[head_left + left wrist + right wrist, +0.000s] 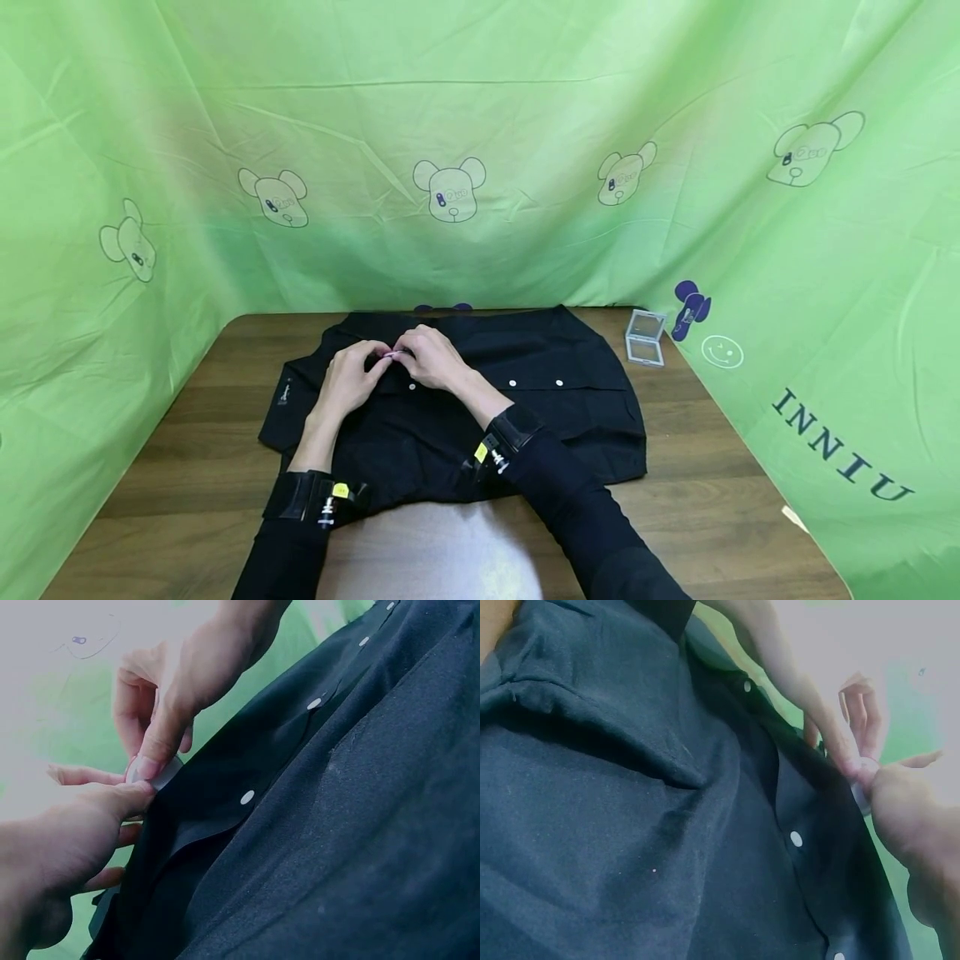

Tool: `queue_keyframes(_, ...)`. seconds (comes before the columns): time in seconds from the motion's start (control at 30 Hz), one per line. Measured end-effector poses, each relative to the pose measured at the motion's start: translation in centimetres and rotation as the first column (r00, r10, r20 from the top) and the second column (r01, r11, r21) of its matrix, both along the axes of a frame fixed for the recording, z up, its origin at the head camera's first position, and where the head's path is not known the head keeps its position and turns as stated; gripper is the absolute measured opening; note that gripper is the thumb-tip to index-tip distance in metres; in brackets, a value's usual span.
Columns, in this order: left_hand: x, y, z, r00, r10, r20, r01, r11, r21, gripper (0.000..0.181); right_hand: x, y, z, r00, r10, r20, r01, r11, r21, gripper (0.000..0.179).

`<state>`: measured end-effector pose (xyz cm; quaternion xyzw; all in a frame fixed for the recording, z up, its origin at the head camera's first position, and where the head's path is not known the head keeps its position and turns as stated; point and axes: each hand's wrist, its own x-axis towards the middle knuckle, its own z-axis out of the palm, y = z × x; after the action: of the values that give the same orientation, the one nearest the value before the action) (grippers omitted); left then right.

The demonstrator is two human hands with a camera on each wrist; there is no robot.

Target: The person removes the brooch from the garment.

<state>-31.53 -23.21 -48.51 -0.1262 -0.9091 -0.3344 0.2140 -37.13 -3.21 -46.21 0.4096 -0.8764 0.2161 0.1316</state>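
Observation:
A black short-sleeved shirt (480,417) with white buttons lies spread on the table. Above its upper left part, my left hand (348,379) and right hand (431,358) meet fingertip to fingertip. Both pinch a small, flat, whitish disc (168,773) with a pinkish edge; its exact kind is unclear. In the left wrist view the right hand (184,679) comes from above, and thumb and finger of the left hand (71,832) grip from the side. The right wrist view shows the disc (860,799) mostly covered by fingers, close to the shirt's dark cloth.
An open, clear square plastic case (645,338) stands at the table's back right, beside the shirt. Green cloth (540,125) with printed bear heads hangs behind and along both sides of the wooden table (720,500). A small white piece (794,518) lies at the right edge.

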Motion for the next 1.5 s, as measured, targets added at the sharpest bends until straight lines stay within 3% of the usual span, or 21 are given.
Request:
queue_keyframes(0.6, -0.3, -0.1, -0.3, 1.0, -0.007, -0.023, 0.007, 1.0, 0.007, 0.014, -0.1, 0.2, -0.8, 0.995, -0.011, 0.097, 0.026, 0.987, -0.156, 0.018)
queue_keyframes(0.77, -0.3, -0.1, -0.3, 0.999, -0.011, -0.037, 0.012, 1.0, 0.007, 0.014, -0.1, 0.3, -0.9, 0.995, -0.01, 0.097, 0.025, 0.988, -0.156, 0.018)
queue_keyframes(1.5, 0.1, 0.3, -0.4, 1.0, 0.003, 0.009, -0.003, 0.998, -0.059, 0.012, -0.1, 0.3, -1.8, 0.994, -0.044, 0.096, 0.049, 0.998, -0.047, 0.022)
